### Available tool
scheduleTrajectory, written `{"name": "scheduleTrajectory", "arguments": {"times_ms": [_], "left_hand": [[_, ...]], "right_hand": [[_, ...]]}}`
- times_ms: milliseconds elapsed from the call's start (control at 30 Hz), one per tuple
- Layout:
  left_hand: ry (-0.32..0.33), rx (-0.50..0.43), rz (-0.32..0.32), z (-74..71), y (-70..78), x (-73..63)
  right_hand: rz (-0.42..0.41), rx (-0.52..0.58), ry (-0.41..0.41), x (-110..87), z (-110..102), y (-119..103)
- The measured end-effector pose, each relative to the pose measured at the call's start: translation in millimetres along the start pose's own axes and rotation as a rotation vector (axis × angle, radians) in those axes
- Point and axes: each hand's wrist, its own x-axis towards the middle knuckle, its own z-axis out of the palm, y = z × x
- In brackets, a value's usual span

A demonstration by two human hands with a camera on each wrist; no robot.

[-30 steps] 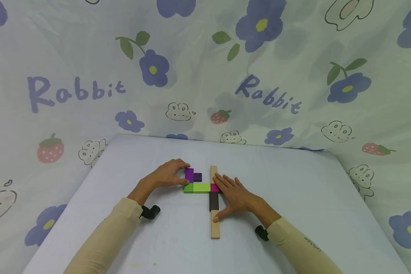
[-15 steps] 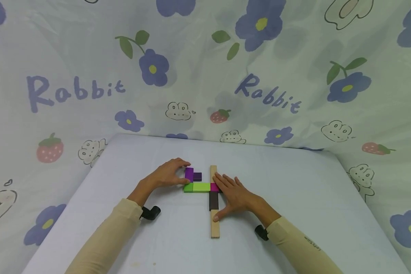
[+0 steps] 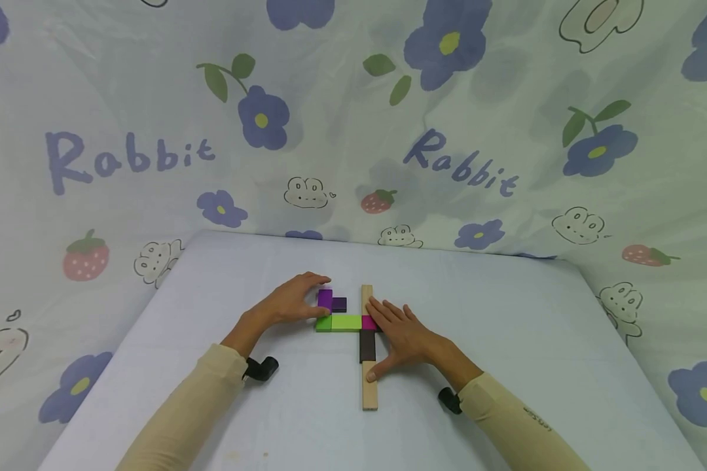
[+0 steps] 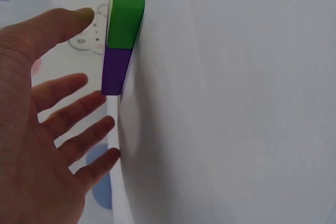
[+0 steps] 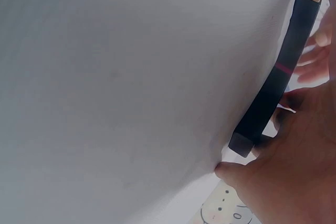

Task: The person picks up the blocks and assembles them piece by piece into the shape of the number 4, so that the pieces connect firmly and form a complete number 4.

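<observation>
In the head view, wooden blocks lie joined on the white table. A purple block [image 3: 325, 299] stands beside a dark violet block [image 3: 340, 304], above a green block [image 3: 323, 324] and a lime block [image 3: 346, 322]. My left hand [image 3: 287, 301] is around the purple block's left side, thumb over its near end. The left wrist view shows its fingers spread by the green block [image 4: 126, 14]. My right hand [image 3: 411, 341] lies with fingers spread across the column: fingertips by the far natural wood block [image 3: 367, 294] and a magenta block [image 3: 368, 322], thumb on the near natural wood block [image 3: 370, 394].
A dark brown block [image 3: 368, 345] sits in the column between the magenta and near wood blocks. The white table [image 3: 507, 307] runs back to a printed cloth [image 3: 353, 144] with flowers and rabbits. Black wrist cameras project beside both sleeves.
My left fingertips have shifted slightly to the right and spread a little over the purple block. The right hand and the blocks stay where they were.
</observation>
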Motion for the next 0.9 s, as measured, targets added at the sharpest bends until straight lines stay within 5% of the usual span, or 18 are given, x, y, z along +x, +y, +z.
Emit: {"name": "scheduleTrajectory", "arguments": {"times_ms": [900], "left_hand": [[0.033, 0.045, 0.053, 5.7, 16.7, 4.6]], "right_hand": [[0.013, 0.003, 0.002, -1.1, -0.3, -1.9]]}}
